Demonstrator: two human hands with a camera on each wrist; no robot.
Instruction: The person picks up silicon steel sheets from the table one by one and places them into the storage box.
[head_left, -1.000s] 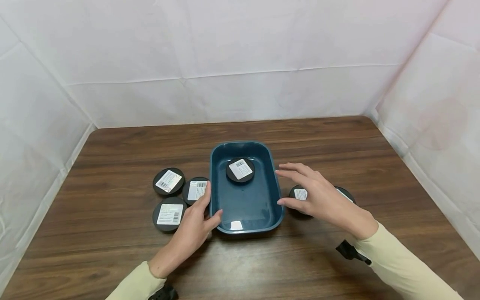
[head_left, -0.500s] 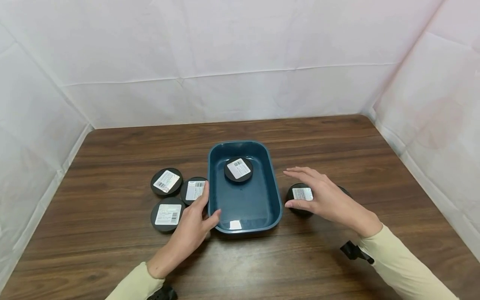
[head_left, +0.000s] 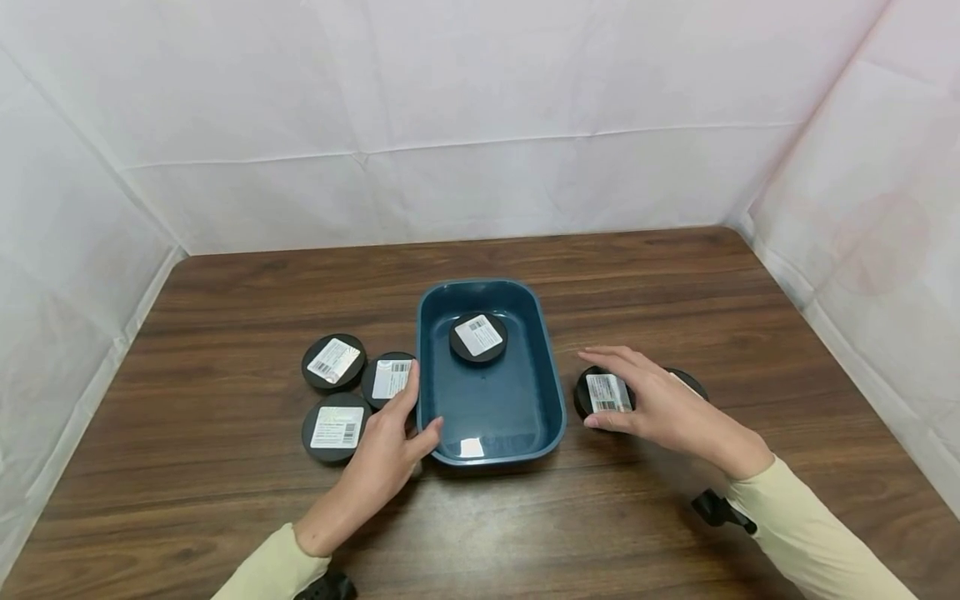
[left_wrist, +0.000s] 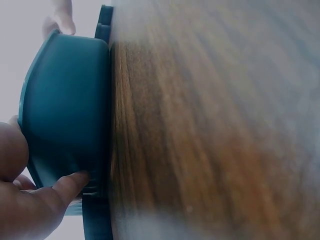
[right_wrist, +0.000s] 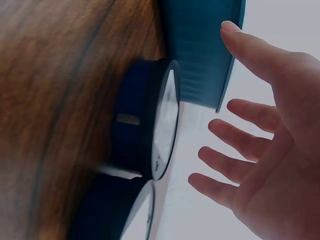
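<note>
A deep blue plastic tray (head_left: 491,417) stands in the middle of the table, with one flat round black container (head_left: 471,352) bearing a white barcode label inside, toward its far end. My left hand (head_left: 382,454) grips the tray's left rim, thumb over the edge and fingers along the outer wall, as the left wrist view also shows. To the right of the tray, my right hand (head_left: 660,404) hovers over another labelled round container (head_left: 606,392), fingers spread and thumb apart. In the right wrist view that container (right_wrist: 137,117) sits just off the fingertips, holding nothing between them.
Three similar round containers lie left of the tray: one at the far left (head_left: 333,363), one nearer (head_left: 336,429), and one beside the tray wall (head_left: 388,379). Another container (head_left: 690,382) shows partly behind my right hand. White cloth walls (head_left: 480,192) surround the wooden table (head_left: 247,317).
My right hand has moved from beside the tray's right rim rightward and slightly nearer, over the round container. The left hand keeps its hold on the tray.
</note>
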